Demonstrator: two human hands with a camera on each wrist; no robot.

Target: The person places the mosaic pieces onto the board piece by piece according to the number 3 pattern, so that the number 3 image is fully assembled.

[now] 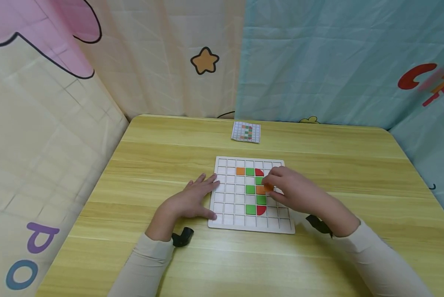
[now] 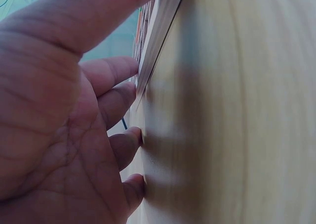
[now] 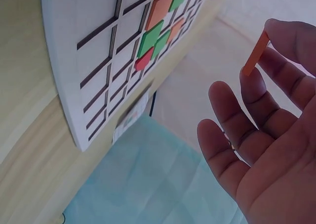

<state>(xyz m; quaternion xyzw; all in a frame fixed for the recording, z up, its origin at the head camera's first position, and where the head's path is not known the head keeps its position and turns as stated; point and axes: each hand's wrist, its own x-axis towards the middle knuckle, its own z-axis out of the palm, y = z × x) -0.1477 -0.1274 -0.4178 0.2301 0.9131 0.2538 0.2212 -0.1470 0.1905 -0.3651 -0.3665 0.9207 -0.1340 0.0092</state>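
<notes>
A white grid board point(image 1: 229, 220) lies on the table, with orange, green and red tiles set in some squares. My right hand point(image 1: 298, 190) pinches a thin orange tile point(image 3: 256, 53) between thumb and fingertip, above the board's right half. The other fingers of that hand are loosely bent. Beside the held tile, an orange tile point(image 1: 260, 190) sits in the grid, with a green tile point(image 1: 261, 200) nearer me and a quarter-round red tile point(image 1: 261, 210) below that. Spread fingers of my left hand point(image 1: 192, 199) rest at the board's left edge, the thumb touching its near corner.
Behind the board lies a small card point(image 1: 246, 132) printed with a coloured grid pattern. The wooden table point(image 1: 162, 148) meets printed curtains point(image 1: 303, 62) at its far edge. A black strap piece point(image 1: 183, 237) sticks out at the left wrist.
</notes>
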